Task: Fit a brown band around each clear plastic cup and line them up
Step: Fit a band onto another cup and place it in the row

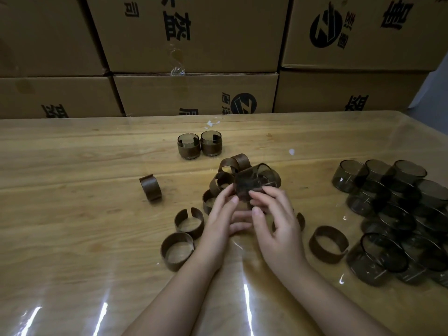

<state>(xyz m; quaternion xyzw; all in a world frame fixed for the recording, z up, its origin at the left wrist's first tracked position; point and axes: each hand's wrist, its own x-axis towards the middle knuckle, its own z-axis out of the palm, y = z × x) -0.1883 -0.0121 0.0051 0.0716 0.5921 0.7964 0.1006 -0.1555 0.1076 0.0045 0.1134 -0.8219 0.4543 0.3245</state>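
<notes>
Both my hands hold one smoky clear cup [252, 181] tilted on its side above the table centre, a brown band wrapped around it. My left hand [219, 223] grips its left side; my right hand [274, 220] pinches its lower right. Two banded cups [189, 146] [211, 143] stand upright side by side farther back. Loose brown bands lie around my hands: a pile [228, 173] behind the cup, one [150, 187] alone at left, two [189, 222] [176, 251] near my left wrist, one [328, 243] at right. A heap of bare cups [397, 214] fills the right side.
The wooden table [72, 226] has a glossy clear cover with glare streaks near the front edge. Stacked cardboard boxes [194, 44] form a wall right behind the table's far edge.
</notes>
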